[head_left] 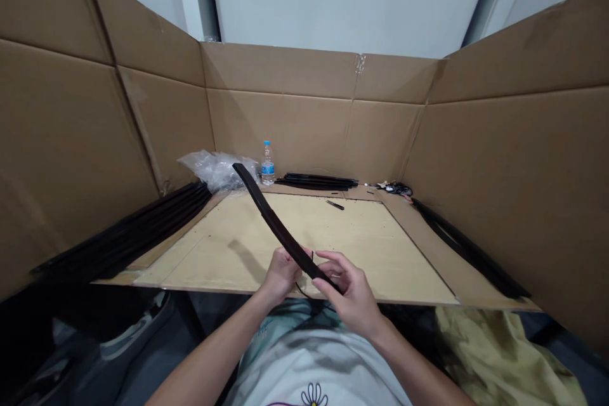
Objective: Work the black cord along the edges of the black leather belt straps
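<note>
Person seated at a table (pixel 228 216), seen from above the lap; take the tabletop as a clock, 12 at the far edge, 6 at the person's white shirt (pixel 314 346). Both bare hands are near 6. They hold a long, dark, slightly curved strip (pixel 280 231), raised above the tabletop & slanting from approx. 11 down to 5.

L hand (pixel 281 271): fingers curled in close at the strip's L side, gripping it nr the low end; fingertips partly hidden. R hand (pixel 349 285): thumb flat on the strip's low end, other fingers partly hidden under/behind; index finger reaches twd the L hand, w/ a gap btw it & the thumb. A thin dark cord (pixel 303 292) hangs in a loop below.

Round the dial: dark bundle (pixel 143 228) at 9; clear plastic bag (pixel 223 170) btw 10 & 11; water bottle (pixel 268 171), blue cap, upright at 11; stack of dark strips (pixel 316 183) at 12; small knife (pixel 335 205), further in, at 1; more dark strips (pixel 469 250) at 3. Cardboard walls (pixel 285 76) stand L, R & back.
</note>
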Action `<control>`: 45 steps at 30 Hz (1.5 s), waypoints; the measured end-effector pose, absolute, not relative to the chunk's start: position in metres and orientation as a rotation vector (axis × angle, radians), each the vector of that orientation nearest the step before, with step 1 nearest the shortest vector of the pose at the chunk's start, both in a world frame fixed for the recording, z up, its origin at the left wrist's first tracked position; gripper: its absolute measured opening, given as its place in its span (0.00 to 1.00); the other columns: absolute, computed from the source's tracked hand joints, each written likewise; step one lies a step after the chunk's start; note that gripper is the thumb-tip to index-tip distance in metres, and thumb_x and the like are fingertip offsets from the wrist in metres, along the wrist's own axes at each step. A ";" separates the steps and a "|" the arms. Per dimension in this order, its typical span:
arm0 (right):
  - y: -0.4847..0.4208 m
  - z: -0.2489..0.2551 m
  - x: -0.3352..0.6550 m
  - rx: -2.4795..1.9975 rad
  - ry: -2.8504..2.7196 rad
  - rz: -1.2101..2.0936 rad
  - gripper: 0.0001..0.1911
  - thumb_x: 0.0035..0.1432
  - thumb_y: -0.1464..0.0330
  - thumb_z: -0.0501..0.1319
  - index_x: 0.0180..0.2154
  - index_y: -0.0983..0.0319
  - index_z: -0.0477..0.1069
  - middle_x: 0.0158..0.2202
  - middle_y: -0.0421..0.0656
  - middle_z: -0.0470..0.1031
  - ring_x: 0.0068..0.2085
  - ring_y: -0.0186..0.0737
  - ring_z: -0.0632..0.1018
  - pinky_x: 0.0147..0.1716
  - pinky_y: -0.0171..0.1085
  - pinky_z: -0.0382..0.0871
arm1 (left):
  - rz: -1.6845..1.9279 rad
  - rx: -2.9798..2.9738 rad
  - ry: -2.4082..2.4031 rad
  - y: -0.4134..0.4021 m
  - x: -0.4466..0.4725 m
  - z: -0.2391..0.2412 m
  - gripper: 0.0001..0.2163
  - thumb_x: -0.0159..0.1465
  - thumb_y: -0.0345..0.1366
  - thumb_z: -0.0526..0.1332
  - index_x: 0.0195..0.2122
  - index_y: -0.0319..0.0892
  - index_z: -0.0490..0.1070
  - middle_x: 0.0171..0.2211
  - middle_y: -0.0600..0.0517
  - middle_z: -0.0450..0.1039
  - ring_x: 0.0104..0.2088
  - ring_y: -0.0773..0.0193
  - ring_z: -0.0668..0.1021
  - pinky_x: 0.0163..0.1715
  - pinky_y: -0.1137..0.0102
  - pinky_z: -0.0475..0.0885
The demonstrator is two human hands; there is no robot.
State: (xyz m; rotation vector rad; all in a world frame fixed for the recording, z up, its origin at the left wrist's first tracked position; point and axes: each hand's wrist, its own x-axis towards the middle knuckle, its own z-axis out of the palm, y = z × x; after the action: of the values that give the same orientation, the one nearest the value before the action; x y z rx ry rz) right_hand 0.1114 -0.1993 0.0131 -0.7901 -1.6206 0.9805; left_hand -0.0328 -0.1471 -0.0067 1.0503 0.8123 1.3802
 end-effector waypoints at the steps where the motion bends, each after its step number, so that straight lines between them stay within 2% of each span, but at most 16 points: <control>1: -0.200 0.013 0.111 -0.782 -1.624 0.980 0.17 0.56 0.70 0.62 0.49 0.59 0.66 0.35 0.42 0.78 0.37 0.37 0.79 0.37 0.34 0.73 | 1.384 1.047 0.825 -0.147 -0.033 -0.006 0.19 0.41 0.47 0.72 0.21 0.37 0.69 0.12 0.62 0.54 0.13 0.78 0.53 0.13 0.78 0.44; 7: -0.203 0.012 0.110 -0.773 -1.693 0.935 0.17 0.58 0.71 0.61 0.49 0.58 0.63 0.36 0.42 0.79 0.37 0.37 0.80 0.37 0.34 0.74 | 1.407 1.024 0.870 -0.149 -0.031 -0.004 0.19 0.39 0.46 0.72 0.20 0.39 0.67 0.13 0.61 0.59 0.15 0.76 0.58 0.14 0.78 0.48; 17: -0.205 0.013 0.112 -0.758 -1.778 0.786 0.18 0.59 0.70 0.60 0.51 0.59 0.64 0.36 0.43 0.78 0.38 0.38 0.79 0.39 0.36 0.75 | 1.388 1.036 0.858 -0.150 -0.031 -0.002 0.17 0.39 0.45 0.72 0.20 0.38 0.69 0.13 0.60 0.60 0.14 0.76 0.58 0.14 0.78 0.48; 21: -0.203 0.013 0.113 -0.800 -1.735 0.772 0.18 0.58 0.69 0.60 0.51 0.59 0.65 0.36 0.44 0.78 0.37 0.40 0.80 0.39 0.37 0.75 | 1.351 1.045 0.832 -0.149 -0.033 -0.004 0.17 0.40 0.45 0.72 0.21 0.37 0.70 0.12 0.61 0.56 0.13 0.78 0.53 0.14 0.77 0.43; 26: -0.192 0.015 0.118 -0.883 -1.622 0.766 0.16 0.57 0.65 0.61 0.48 0.61 0.70 0.41 0.48 0.78 0.43 0.45 0.79 0.44 0.42 0.74 | 1.320 1.050 0.804 -0.148 -0.035 -0.005 0.16 0.41 0.44 0.72 0.21 0.37 0.70 0.11 0.64 0.48 0.13 0.79 0.48 0.14 0.77 0.42; 31: -0.170 0.007 0.128 -0.965 -1.504 0.809 0.21 0.53 0.63 0.64 0.48 0.65 0.70 0.34 0.47 0.78 0.36 0.43 0.79 0.38 0.40 0.74 | 1.316 1.078 0.825 -0.147 -0.034 -0.007 0.16 0.43 0.43 0.73 0.23 0.36 0.73 0.11 0.61 0.55 0.14 0.78 0.52 0.15 0.76 0.42; 36: -0.159 -0.003 0.129 -1.086 -1.566 0.662 0.23 0.51 0.63 0.65 0.48 0.66 0.72 0.33 0.47 0.78 0.35 0.43 0.78 0.37 0.41 0.72 | 1.316 1.086 0.829 -0.146 -0.035 -0.008 0.15 0.43 0.43 0.73 0.23 0.36 0.74 0.11 0.62 0.55 0.14 0.78 0.52 0.16 0.75 0.43; 42: -0.161 -0.003 0.125 -1.175 -1.599 0.567 0.21 0.50 0.62 0.65 0.44 0.67 0.76 0.34 0.50 0.81 0.33 0.46 0.79 0.33 0.41 0.73 | 1.305 1.087 0.822 -0.148 -0.036 -0.008 0.16 0.42 0.43 0.73 0.21 0.36 0.73 0.12 0.61 0.58 0.14 0.78 0.53 0.15 0.76 0.44; 45: -0.164 0.001 0.123 -1.145 -1.632 0.570 0.16 0.51 0.64 0.64 0.40 0.66 0.77 0.36 0.50 0.81 0.35 0.47 0.79 0.34 0.42 0.73 | 1.294 1.089 0.818 -0.148 -0.036 -0.008 0.16 0.42 0.43 0.73 0.21 0.36 0.72 0.12 0.61 0.58 0.13 0.78 0.53 0.15 0.76 0.44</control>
State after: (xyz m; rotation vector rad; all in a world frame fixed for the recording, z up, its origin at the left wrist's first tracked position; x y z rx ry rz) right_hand 0.1229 -0.1640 0.0011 -1.1451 -1.6324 0.5703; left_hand -0.0357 -0.1476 -0.0080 1.0894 0.8178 1.2941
